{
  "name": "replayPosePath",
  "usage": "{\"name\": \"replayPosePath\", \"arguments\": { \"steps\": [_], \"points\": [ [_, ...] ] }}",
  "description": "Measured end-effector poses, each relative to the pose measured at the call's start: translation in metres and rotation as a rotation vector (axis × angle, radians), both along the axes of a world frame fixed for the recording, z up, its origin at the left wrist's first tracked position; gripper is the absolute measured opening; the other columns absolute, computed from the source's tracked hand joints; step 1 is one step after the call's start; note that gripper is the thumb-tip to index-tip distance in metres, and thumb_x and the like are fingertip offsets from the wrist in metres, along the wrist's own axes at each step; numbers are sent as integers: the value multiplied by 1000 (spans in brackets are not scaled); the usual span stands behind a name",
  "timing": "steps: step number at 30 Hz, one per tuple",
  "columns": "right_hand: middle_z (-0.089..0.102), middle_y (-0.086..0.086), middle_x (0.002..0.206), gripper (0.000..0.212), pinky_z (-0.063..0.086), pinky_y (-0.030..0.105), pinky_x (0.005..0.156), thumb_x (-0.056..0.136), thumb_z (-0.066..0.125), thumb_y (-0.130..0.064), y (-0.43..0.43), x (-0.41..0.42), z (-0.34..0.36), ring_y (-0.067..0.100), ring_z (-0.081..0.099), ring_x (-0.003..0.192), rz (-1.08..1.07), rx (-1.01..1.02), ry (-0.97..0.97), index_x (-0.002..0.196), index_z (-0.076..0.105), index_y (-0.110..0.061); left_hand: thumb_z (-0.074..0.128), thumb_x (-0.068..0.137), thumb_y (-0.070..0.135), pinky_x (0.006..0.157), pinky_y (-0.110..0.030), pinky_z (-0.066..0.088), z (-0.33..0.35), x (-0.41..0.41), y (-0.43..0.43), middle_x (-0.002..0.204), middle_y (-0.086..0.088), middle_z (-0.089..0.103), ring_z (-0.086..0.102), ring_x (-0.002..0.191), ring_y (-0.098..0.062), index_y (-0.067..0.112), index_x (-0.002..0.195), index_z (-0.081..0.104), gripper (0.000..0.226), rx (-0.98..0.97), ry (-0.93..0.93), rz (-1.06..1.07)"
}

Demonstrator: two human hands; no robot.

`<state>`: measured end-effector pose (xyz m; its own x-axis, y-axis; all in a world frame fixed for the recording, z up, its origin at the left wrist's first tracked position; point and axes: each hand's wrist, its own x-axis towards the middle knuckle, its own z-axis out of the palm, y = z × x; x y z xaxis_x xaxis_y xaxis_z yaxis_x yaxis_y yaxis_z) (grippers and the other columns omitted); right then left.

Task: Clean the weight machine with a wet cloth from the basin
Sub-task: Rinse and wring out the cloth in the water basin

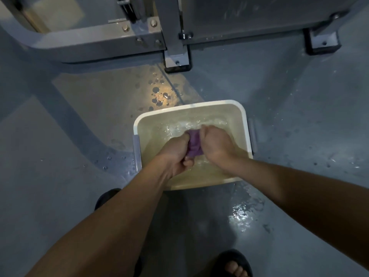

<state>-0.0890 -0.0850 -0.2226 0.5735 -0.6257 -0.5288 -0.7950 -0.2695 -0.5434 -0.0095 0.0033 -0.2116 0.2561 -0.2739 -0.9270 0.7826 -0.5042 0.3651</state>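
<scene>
A white square basin (246,124) of water stands on the floor in front of me. Over it I hold a bunched purple cloth (194,143) between both hands. My left hand (175,154) grips the cloth's near left side, fingers curled round it. My right hand (214,143) grips its right side, knuckles up. The water around the hands is rippled. The grey weight machine (111,37) stands beyond the basin, its frame and bolted feet at the top of the view.
The grey floor (79,120) is wet, with droplets beyond the basin and a puddle (242,214) at its near right. A black machine foot (177,60) sits just past the basin. My sandalled feet (232,264) stand at the bottom.
</scene>
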Motion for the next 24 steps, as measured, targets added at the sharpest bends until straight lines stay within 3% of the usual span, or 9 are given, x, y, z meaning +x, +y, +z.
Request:
{"name": "replayPosePath", "arguments": {
  "steps": [3, 5, 8, 10, 12, 14, 18, 20, 24],
  "points": [
    [60, 9, 117, 48, 50, 40, 93, 108, 29, -49, -12, -2, 3, 34, 62, 113, -209, 86, 84, 125, 52, -9, 44, 108, 27, 48, -29, 50, -6, 4, -2, 87, -12, 65, 62, 67, -22, 13, 107, 54, 17, 161, -296, -120],
    [54, 12, 133, 43, 47, 35, 91, 106, 39, -39, -3, 0, 8, 36, 57, 121, -69, 194, 189, 134, 49, -7, 52, 101, 12, 80, -37, 56, -10, 9, 7, 121, -11, 60, 64, 100, -27, 18, 128, 44, 28, 153, -599, -372],
    [62, 8, 91, 20, 40, 28, 66, 103, 44, -17, -1, -2, 22, 27, 60, 85, 86, 377, 93, 91, 59, -12, 64, 89, 7, 111, -29, 37, -12, 8, 20, 150, -5, 33, 45, 128, -24, 31, 155, 31, 78, 18, -779, -903],
    [56, 3, 72, 33, 39, 29, 62, 102, 40, -12, -9, -5, 37, 20, 53, 68, 46, 436, -5, 71, 51, -16, 68, 86, 19, 116, -31, 34, -12, 8, 20, 151, -3, 42, 43, 136, -26, 31, 149, 47, 67, 4, -777, -1112],
    [57, 2, 67, 36, 42, 29, 62, 101, 39, -14, -16, -12, 49, 18, 51, 64, -68, 512, -84, 67, 53, -17, 67, 85, 27, 98, -35, 49, -11, 10, 17, 117, -3, 69, 61, 113, -26, 25, 113, 72, 29, -41, -743, -1026],
    [62, 7, 74, 34, 46, 32, 63, 102, 39, -22, -20, -17, 53, 21, 54, 67, -137, 532, -78, 81, 64, -14, 66, 84, 17, 84, -35, 52, -3, 11, 17, 88, -4, 72, 65, 88, -23, 16, 91, 72, 9, -72, -504, -673],
    [58, -3, 72, 24, 42, 20, 54, 104, 52, -30, -18, -27, 44, 13, 54, 63, 12, 344, 63, 86, 65, -20, 52, 79, 14, 98, -44, 55, 8, 6, 25, 82, -14, 58, 51, 79, -21, 9, 96, 77, 31, -367, 61, -129],
    [60, -8, 72, 23, 44, 15, 58, 102, 58, -25, -13, -28, 44, 10, 56, 66, 43, 388, -29, 79, 63, -26, 53, 93, 19, 94, -44, 58, 10, 0, 23, 87, -16, 55, 52, 81, -23, 12, 96, 75, 24, -414, 80, -94],
    [73, 3, 86, 13, 62, 40, 79, 95, 64, -25, -10, -28, 43, 21, 70, 81, 59, 444, -40, 87, 74, -20, 60, 100, 8, 72, -36, 61, 1, -5, 20, 93, -14, 68, 67, 76, -20, 4, 113, 63, 14, -330, -44, -55]
  ]
}}
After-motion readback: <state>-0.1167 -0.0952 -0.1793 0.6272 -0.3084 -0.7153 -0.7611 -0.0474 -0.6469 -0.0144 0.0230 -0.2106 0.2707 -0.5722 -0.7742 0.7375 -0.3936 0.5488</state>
